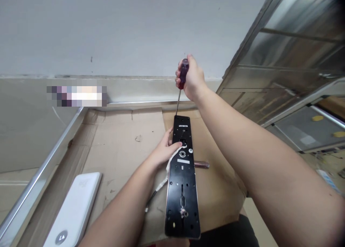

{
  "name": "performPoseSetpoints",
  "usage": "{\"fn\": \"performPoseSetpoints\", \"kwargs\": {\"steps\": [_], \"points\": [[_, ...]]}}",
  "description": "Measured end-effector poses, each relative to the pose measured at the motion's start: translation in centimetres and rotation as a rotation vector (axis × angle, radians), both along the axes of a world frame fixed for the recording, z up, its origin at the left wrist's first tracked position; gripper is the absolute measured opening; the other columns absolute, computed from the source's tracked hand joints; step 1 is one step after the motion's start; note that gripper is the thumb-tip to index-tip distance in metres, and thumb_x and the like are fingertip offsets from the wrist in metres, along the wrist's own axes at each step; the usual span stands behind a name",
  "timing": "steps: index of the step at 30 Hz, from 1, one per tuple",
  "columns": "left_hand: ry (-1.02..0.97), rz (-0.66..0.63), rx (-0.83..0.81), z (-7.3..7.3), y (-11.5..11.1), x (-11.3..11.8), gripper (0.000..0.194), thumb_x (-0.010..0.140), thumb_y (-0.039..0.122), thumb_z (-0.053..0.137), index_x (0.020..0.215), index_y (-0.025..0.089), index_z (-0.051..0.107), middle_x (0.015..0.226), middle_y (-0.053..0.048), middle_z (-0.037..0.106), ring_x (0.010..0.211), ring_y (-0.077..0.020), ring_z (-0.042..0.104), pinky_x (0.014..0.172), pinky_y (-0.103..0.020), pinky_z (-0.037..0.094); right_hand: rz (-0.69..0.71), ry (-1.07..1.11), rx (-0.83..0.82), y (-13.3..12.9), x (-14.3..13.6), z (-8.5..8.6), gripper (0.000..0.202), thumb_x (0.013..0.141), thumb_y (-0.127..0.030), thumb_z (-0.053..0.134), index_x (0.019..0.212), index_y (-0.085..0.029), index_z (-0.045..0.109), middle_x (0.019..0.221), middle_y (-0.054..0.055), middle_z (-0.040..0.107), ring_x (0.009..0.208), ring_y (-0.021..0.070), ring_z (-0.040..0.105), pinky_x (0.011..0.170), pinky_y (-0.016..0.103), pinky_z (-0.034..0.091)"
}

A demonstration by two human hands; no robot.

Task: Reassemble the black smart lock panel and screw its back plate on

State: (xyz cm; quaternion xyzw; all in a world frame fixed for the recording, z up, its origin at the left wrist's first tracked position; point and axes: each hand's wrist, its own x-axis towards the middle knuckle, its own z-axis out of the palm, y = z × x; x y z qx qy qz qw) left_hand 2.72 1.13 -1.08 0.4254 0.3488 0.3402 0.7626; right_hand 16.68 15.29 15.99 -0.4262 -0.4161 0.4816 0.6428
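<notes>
Near the left edge of the cardboard (121,132) lies a white panel (77,207). My left hand (168,150), half open, rests its thumb on the black lock plate (185,178), centrally placed. My right hand (194,78) grips a screwdriver (183,74), tip at its far-left corner.

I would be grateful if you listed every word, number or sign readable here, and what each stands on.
"Lh": on the round badge of the white case.
Too faint to read: the mark at its far end.
Too small to read: the white labels on the black plate.
</notes>
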Motion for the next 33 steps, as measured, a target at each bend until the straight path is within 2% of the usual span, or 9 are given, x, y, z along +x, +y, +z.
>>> {"fn": "performPoseSetpoints", "kwargs": {"steps": [2,5,9,13,17,21,24,27,33], "points": [[-0.007,-0.029,-0.002,-0.1,-0.2,0.0,0.102,0.081,0.029,0.079,0.161,0.024,0.017,0.099,-0.011,0.075,0.077,-0.0238,0.072,0.077,-0.042,0.056,-0.018,-0.003,-0.028,0.1,0.5,-0.5,0.057,0.087,-0.079,0.046,0.07,-0.025,0.047,0.054,-0.005,0.048,0.041,0.0096,0.041,0.04,0.024,0.032],[-0.03,-0.047,0.004,-0.3,-0.5,0.1,0.094,0.081,0.027,0.079,0.158,0.022,0.026,0.125,-0.018,0.068,0.1,-0.0276,0.071,0.09,-0.046,0.055,-0.046,-0.005,-0.072,0.4,1.4,-1.7,0.058,0.085,-0.082,0.046,0.071,-0.025,0.046,0.054,-0.005,0.048,0.041,0.0098,0.04,0.039,0.024,0.031],[-0.01,-0.071,0.013,-0.5,-0.9,0.3,0.084,0.082,0.027,0.078,0.154,0.023,0.034,0.145,-0.018,0.055,0.121,-0.0303,0.063,0.102,-0.047,0.05,-0.087,0.017,-0.114,0.8,2.6,-3.1,0.061,0.079,-0.087,0.047,0.073,-0.026,0.044,0.054,-0.005,0.048,0.043,0.0101,0.04,0.041,0.025,0.032],[0.017,-0.087,0.003,-0.2,-0.9,0.3,0.085,0.083,0.027,0.078,0.154,0.021,0.032,0.147,-0.019,0.053,0.127,-0.0316,0.06,0.108,-0.049,0.046,-0.129,-0.009,-0.11,1.3,3.9,-3.8,0.063,0.07,-0.091,0.052,0.078,-0.029,0.044,0.056,-0.007,0.05,0.046,0.011,0.042,0.045,0.026,0.034],[0.005,-0.176,-0.037,0.3,-1.1,0.2,0.083,0.083,0.026,0.078,0.152,0.02,0.033,0.141,-0.02,0.058,0.125,-0.0323,0.061,0.108,-0.051,0.046,-0.139,-0.084,-0.051,1.1,4.9,-4.2,0.056,0.074,-0.081,0.062,0.08,-0.029,0.043,0.06,-0.007,0.051,0.045,0.0117,0.044,0.042,0.026,0.035],[-0.055,-0.264,-0.001,0.7,-1.7,0.5,0.076,0.081,0.022,0.079,0.149,0.02,0.043,0.152,-0.02,0.049,0.139,-0.0342,0.05,0.114,-0.049,0.042,-0.088,-0.118,-0.016,0.1,5.9,-4.6,0.051,0.076,-0.074,0.069,0.079,-0.028,0.046,0.067,-0.004,0.054,0.049,0.0119,0.049,0.041,0.026,0.036],[-0.082,-0.316,-0.004,0.9,-2.1,0.9,0.076,0.082,0.018,0.077,0.15,0.021,0.043,0.158,-0.018,0.044,0.146,-0.0324,0.043,0.119,-0.047,0.037,-0.054,-0.123,-0.021,-1.0,6.7,-4.8,0.051,0.08,-0.074,0.065,0.076,-0.025,0.052,0.065,-0.003,0.052,0.05,0.0114,0.05,0.042,0.026,0.038],[-0.08,-0.32,-0.007,1.1,-2.2,1.1,0.074,0.082,0.017,0.075,0.149,0.021,0.044,0.158,-0.017,0.044,0.145,-0.0323,0.044,0.118,-0.047,0.037,-0.031,-0.108,0.002,-2.1,7.6,-4.8,0.053,0.083,-0.077,0.059,0.075,-0.025,0.055,0.064,-0.002,0.052,0.051,0.0121,0.051,0.044,0.027,0.04],[0.003,-0.269,0.099,1.3,-2.3,1.1,0.074,0.081,0.016,0.072,0.148,0.021,0.043,0.156,-0.018,0.045,0.142,-0.0356,0.044,0.114,-0.051,0.039,-0.167,-0.052,0.069,-3.9,9.3,-5.0,0.048,0.084,-0.078,0.053,0.081,-0.03,0.051,0.058,-0.005,0.052,0.048,0.0146,0.051,0.044,0.029,0.039]]}}
